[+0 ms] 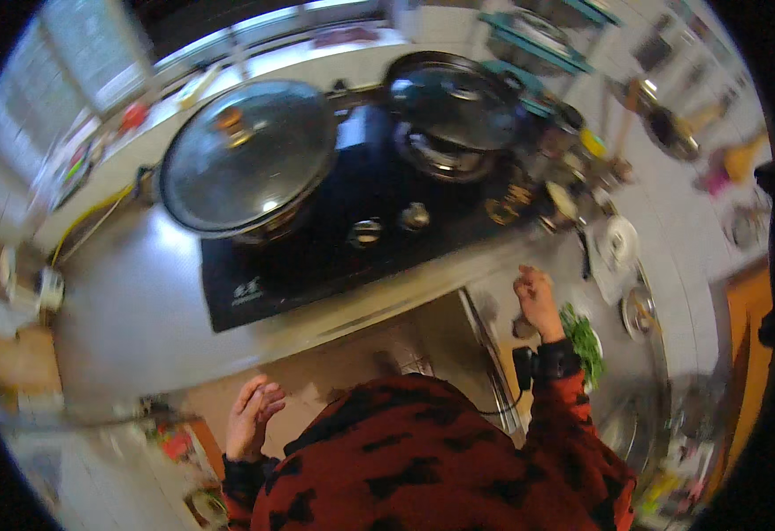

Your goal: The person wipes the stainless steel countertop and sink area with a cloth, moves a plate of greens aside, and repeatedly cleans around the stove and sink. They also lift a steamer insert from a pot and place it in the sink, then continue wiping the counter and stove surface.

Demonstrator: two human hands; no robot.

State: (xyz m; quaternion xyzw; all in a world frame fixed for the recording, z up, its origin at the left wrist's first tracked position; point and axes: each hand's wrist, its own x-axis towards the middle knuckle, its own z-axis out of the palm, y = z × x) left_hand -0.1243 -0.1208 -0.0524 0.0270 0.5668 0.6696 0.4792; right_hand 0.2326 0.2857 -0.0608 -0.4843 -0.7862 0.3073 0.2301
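My left hand (pixel 256 409) hovers in front of the counter's near edge, fingers loosely bent and a little apart, with nothing in it. Over the counter to the right of the hob, my right hand (pixel 538 299) is raised with slack, half-curled fingers; no held thing shows. Beside the right wrist lie green leaves (pixel 584 345), partly hidden by the sleeve, in what looks like a pale dish. A black gas hob (pixel 316 279) spans the counter ahead of both hands. On it stand a large wok with a glass lid (pixel 263 159) and a lidded dark pan (pixel 458 106).
Two metal knobs, one of them the left knob (pixel 366 232), sit on the hob's front. Jars and small bowls crowd the right, near a white lid (pixel 617 241). Ladles (pixel 670 133) hang on the tiled wall. A teal rack (pixel 538 44) stands behind. A yellow hose (pixel 95 212) runs left.
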